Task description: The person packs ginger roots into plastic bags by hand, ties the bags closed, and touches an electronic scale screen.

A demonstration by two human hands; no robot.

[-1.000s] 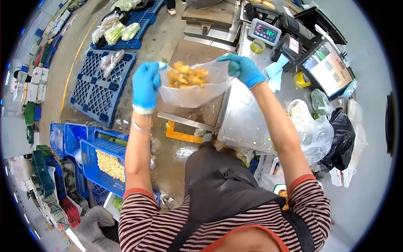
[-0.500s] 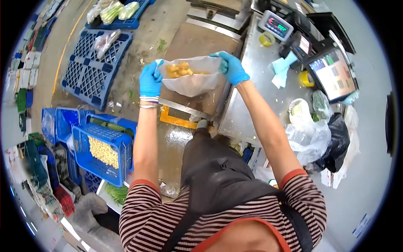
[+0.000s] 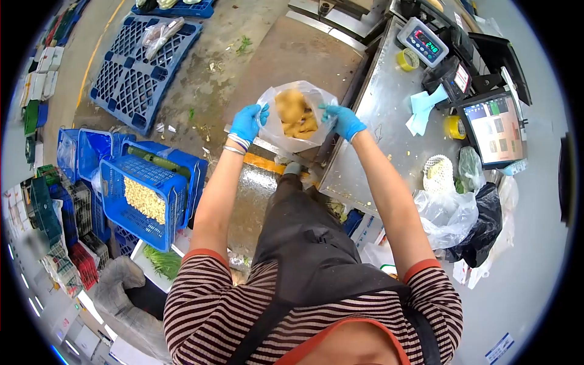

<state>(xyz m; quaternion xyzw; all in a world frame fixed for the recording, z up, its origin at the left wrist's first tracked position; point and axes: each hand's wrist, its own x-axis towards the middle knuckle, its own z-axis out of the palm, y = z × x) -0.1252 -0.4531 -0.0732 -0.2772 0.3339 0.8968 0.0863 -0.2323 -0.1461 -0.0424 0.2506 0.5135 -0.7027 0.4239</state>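
Observation:
A translucent plastic bag [image 3: 280, 135] hangs between my two hands, its mouth open toward me. Inside lie knobbly pieces of yellow-brown ginger [image 3: 298, 118]; the upper ones are blurred. My left hand [image 3: 246, 123], in a blue glove, is closed on the left side of the bag's rim. The right side of the rim is gripped by my right hand [image 3: 344, 121], also gloved in blue. Beneath the bag is a flat brown platform [image 3: 286, 58]. A scale display [image 3: 423, 42] with lit digits stands on the metal table at the upper right.
Along the right, the metal table [image 3: 365, 164] carries tape rolls [image 3: 454, 127], a touchscreen [image 3: 494, 129] and plastic bags [image 3: 447, 213]. A blue pallet [image 3: 137, 73] lies at the upper left. Below it, a blue crate [image 3: 137, 228] holds small pale pieces.
My hands have come closer together and the bag's mouth has gone from stretched flat to rounder. The ginger sits lower in it. The scale display reads differently, and the view has shifted.

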